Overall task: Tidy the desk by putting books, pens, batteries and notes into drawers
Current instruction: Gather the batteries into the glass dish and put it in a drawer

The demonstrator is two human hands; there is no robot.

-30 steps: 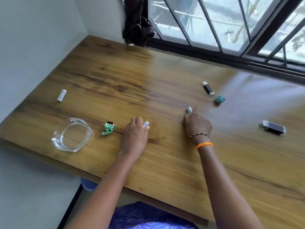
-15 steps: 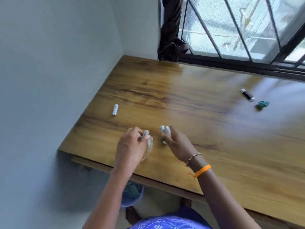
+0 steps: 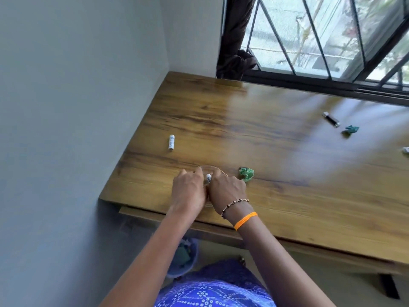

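Both hands meet over a clear glass bowl (image 3: 214,167) near the desk's front left corner. A white battery (image 3: 208,178) stands tilted between them, against the thumb side of my right hand (image 3: 228,189), whose fingers curl down over the bowl. My left hand (image 3: 188,190) is curled at the bowl's left rim; its fingertips are hidden, so I cannot tell what it holds. Another white battery (image 3: 171,142) lies alone further back on the wooden desk (image 3: 287,196), close to the wall.
A crumpled green paper (image 3: 246,173) lies just right of the bowl, and a second one (image 3: 350,130) sits far right beside a black stick-shaped item (image 3: 330,119). A small white object (image 3: 406,150) shows at the right edge. A blue bin (image 3: 183,255) stands under the desk.
Both hands carried batteries left from the desk's middle and now close together over the glass bowl. My view has swung left toward the wall.
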